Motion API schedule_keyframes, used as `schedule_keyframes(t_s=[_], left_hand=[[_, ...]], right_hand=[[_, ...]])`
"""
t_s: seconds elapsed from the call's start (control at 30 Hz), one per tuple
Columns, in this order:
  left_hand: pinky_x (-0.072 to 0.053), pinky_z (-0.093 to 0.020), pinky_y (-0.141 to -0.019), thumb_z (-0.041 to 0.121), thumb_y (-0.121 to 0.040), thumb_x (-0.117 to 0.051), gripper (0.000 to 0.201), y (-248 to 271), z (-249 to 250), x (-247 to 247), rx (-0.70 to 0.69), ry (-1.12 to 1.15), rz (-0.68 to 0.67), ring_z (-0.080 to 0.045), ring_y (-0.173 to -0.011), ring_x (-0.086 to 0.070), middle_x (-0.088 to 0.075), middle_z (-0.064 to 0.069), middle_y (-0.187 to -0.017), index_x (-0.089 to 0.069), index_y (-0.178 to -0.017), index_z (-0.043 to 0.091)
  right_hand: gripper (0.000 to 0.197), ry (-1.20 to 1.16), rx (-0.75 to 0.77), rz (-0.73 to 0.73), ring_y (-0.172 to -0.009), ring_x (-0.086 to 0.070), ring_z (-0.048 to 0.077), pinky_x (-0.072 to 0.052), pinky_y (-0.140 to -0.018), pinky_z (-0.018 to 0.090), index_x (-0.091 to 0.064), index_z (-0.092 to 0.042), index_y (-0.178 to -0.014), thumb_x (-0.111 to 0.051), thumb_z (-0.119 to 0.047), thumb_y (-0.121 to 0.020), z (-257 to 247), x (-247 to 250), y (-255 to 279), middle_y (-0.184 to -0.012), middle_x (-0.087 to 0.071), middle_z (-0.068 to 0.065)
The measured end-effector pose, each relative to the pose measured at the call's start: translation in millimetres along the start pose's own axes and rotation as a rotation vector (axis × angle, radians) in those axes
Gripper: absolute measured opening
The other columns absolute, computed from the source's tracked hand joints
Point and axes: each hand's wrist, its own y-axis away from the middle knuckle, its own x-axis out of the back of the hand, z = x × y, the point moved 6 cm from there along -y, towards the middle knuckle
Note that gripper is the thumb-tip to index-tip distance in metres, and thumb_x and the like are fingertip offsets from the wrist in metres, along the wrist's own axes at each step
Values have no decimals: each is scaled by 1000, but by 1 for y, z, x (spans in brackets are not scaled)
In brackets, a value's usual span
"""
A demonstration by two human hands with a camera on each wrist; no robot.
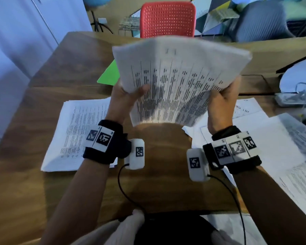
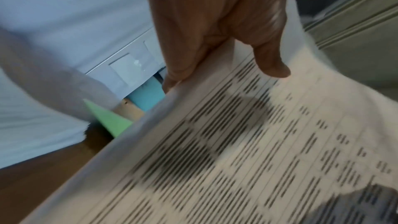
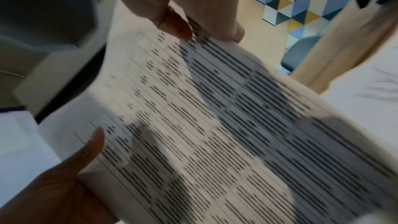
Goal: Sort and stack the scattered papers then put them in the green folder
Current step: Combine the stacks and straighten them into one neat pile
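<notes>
A wooden table [image 1: 34, 103] with a red perforated chair [image 1: 167, 19] behind it, and above it both hands lift a stack of papers [image 1: 175, 82] — white sheets ruled in columns of dark print, blurred and bowed in the middle. The left hand [image 1: 125, 96] pinches the stack's left edge, thumb on top, while the right hand [image 1: 223, 101] pinches the right edge the same way. The green folder [image 1: 109, 75] lies flat on the table beyond — only a corner shows, its contents hidden — with more loose papers [image 1: 74, 131] spread on the table to either side.
</notes>
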Motion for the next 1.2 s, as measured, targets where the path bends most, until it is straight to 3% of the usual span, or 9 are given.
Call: schedule_keyframes(t_s=[0.13, 0.3, 0.4, 0.53, 0.63, 0.77, 0.97, 1.1, 1.2], left_hand=[[-55, -36, -83, 27, -67, -73, 53, 14, -58, 2, 247, -35, -94, -22, -101, -61, -64, -8, -103, -55, -112, 5], [-46, -51, -101, 26, -86, -62, 34, 24, -91, 11, 351, -214, -160, -27, -113, -54, -57, -15, -114, -50, -114, 11], [-52, -33, -85, 17, -93, -54, 28, 11, -65, 27, 264, -227, -22, -16, -89, -58, -58, -6, -89, -54, -111, -5], [-46, -26, -59, 18, -94, -52, 23, -13, -30, 70, 196, -191, 122, -4, -56, -51, -51, 1, -66, -50, -71, 17], [-45, -24, -67, 23, -92, -56, 6, -30, -21, 121, 234, -208, 313, -12, -73, -54, -58, -2, -83, -57, -89, 18], [-46, -21, -67, 23, -92, -55, 43, -38, -36, 196, 388, -375, 476, -19, -95, -53, -57, -7, -110, -44, -129, 4], [-44, -32, -77, 19, -90, -58, 36, -3, -93, 267, 573, -733, 437, -32, -111, -60, -61, -18, -124, -56, -119, -1], [-39, -32, -74, 14, -92, -52, 14, 13, -133, 281, 628, -859, 304, -35, -96, -57, -62, -21, -104, -60, -99, 7], [-40, -41, -101, 21, -92, -47, 37, 17, -160, 289, 784, -914, 250, -40, -118, -48, -52, -20, -128, -51, -128, 10]], right_hand=[[38, 138, -197, 15, -89, -53, 18, -46, -81, 39, -44, -24, -95, -40, 6, -71, 45, -1, 34, -94, -51, 5], [31, 268, -246, 91, -81, -51, 4, -49, -80, 42, -42, -4, -102, -35, 13, -76, 65, -3, 50, -84, -50, -9], [25, 205, -172, 104, -80, -53, -1, -48, -75, 29, -38, -12, -94, -40, 9, -81, 54, -17, 46, -84, -50, -8], [26, 217, -211, -55, -81, -53, -4, -45, -82, 25, -41, -11, -106, -40, 7, -88, 65, -64, 61, -89, -51, -14], [32, 350, -310, -279, -87, -54, 18, -40, -83, 32, -42, -6, -121, -36, 2, -91, 84, -109, 87, -94, -57, -3], [28, 612, -364, -527, -111, -54, 26, -38, -82, 25, -51, 0, -120, -41, -8, -95, 96, -164, 117, -121, -59, 14], [17, 771, -576, -680, -97, -59, 22, -46, -70, 23, -59, -15, -78, -50, -16, -92, 138, -189, 161, -97, -62, 8], [14, 825, -665, -723, -94, -62, 18, -49, -74, 24, -60, -4, -98, -56, -13, -89, 154, -188, 184, -99, -64, 5], [10, 930, -657, -703, -85, -53, 17, -41, -62, 20, -49, -9, -92, -58, -10, -86, 159, -182, 192, -98, -60, 8]])
